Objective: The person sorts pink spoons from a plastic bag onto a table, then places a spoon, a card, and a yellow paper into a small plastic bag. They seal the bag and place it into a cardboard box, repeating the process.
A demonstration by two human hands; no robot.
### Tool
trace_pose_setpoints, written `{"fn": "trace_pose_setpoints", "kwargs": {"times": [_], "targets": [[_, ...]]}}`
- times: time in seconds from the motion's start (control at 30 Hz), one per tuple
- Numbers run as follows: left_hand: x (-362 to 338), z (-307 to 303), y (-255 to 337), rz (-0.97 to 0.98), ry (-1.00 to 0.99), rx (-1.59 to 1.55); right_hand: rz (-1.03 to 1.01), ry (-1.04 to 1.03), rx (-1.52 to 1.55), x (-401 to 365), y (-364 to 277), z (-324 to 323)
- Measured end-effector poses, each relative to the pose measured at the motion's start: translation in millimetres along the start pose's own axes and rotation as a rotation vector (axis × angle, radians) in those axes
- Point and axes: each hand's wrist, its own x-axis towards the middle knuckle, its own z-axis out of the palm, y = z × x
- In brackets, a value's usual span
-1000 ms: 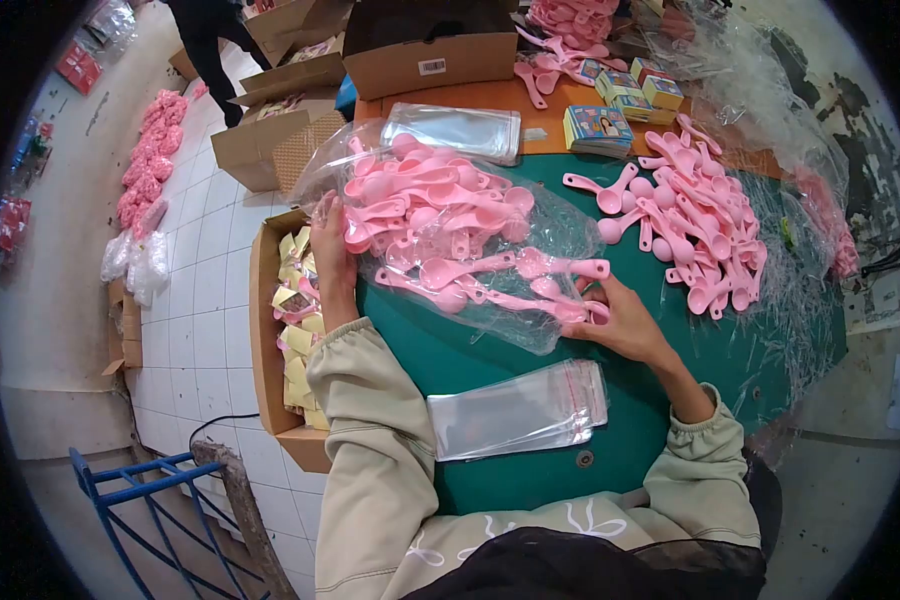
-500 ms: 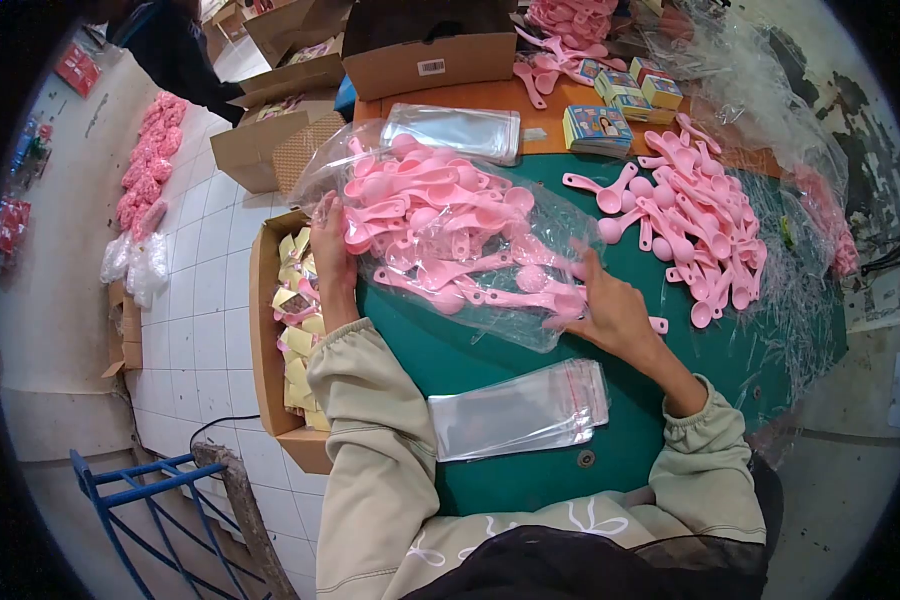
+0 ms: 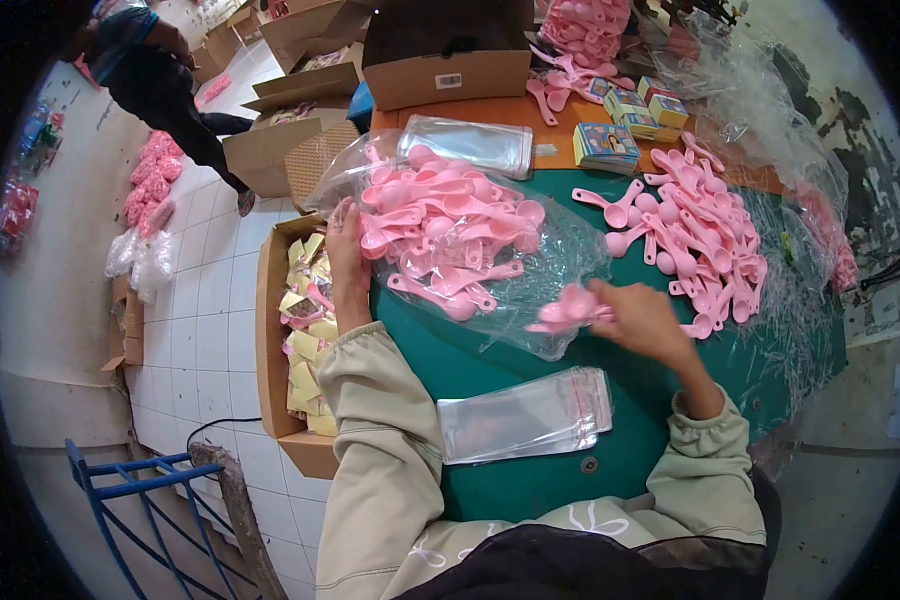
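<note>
Right hand (image 3: 645, 320) has come off the bag (image 3: 560, 250) mid-bench, fingers closed on a splayed bunch of spoons (image 3: 568, 308), left hand (image 3: 347, 250) clamping the bag at the bench (image 3: 450, 360) left edge; I'd expect strays slipping out.

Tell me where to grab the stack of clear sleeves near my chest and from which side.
Pinch the stack of clear sleeves at its flap end on the right, coming from the right. It lies flat on the green table, and there the layers fan out, which probably offers an edge to pinch.
</note>
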Motion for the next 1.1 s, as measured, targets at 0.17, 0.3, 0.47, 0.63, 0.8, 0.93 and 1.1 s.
{"fn": "trace_pose_setpoints", "kwargs": {"times": [0.17,0.3,0.47,0.63,0.8,0.93,1.1], "targets": [[14.7,-15.2,-17.2,0.021,-0.030,-0.031,0.304,0.288,-0.018,-14.4,66.6,-53.4],[1.3,-1.0,-2.4,-0.013,-0.018,-0.033,0.462,0.546,-0.359,5.1,90.7,-39.8],[4.9,-5.1,-5.1,0.003,-0.019,-0.015,0.006,0.708,-0.365,62.7,73.4,-1.1],[-1.2,-2.4,-2.3,-0.015,-0.004,-0.024,0.088,0.593,-0.397,81.2,95.1,21.4],[-0.5,-2.3,-2.6,-0.003,0.001,0.003,0.164,0.593,-0.492,69.4,142.0,16.6],[-0.8,0.2,-0.1,0.009,-0.004,-0.007,0.305,0.542,-0.499,62.7,180.6,7.1],[-7.4,7.6,4.9,-0.003,0.000,-0.018,0.252,0.592,-0.442,50.8,150.4,-10.1]]}}
